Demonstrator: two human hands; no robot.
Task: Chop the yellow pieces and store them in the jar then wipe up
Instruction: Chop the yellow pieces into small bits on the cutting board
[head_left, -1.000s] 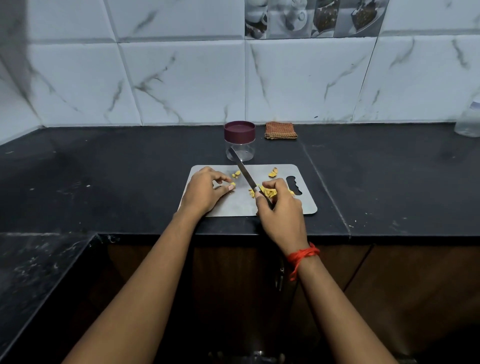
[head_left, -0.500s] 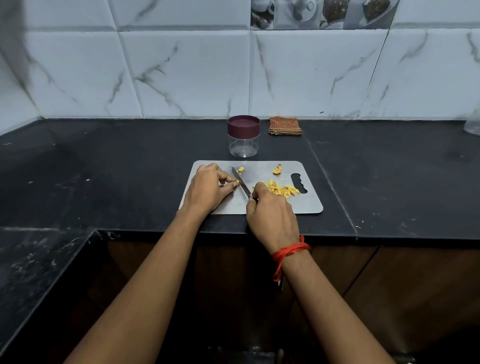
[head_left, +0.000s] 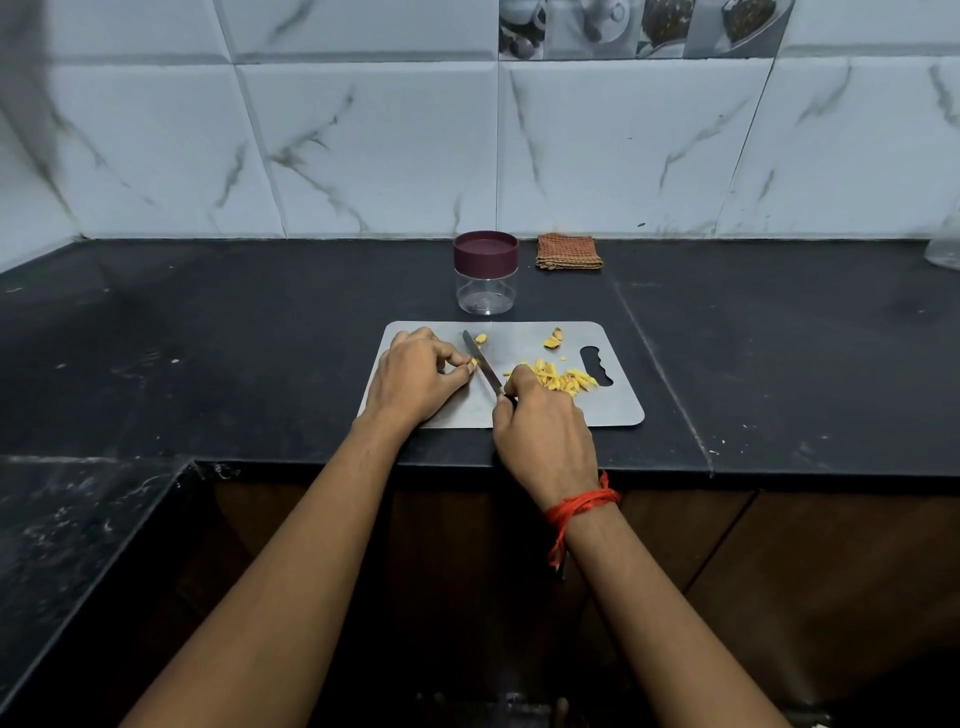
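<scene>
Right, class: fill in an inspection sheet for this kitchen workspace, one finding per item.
Surface: black counter, pale specks; grey cutting board near its front edge.
Job's things: jar looks empty, lid on, behind the board; folded cloth to its right; chopped pile and loose pieces on the board.
Clutter: clear container, cut off at the right edge.
Grips: left hand pinches a yellow piece; right hand holds the knife, blade beside that piece.
Cables: nothing seen.
Surroundings: marbled wall tiles; brown cabinets below.
</scene>
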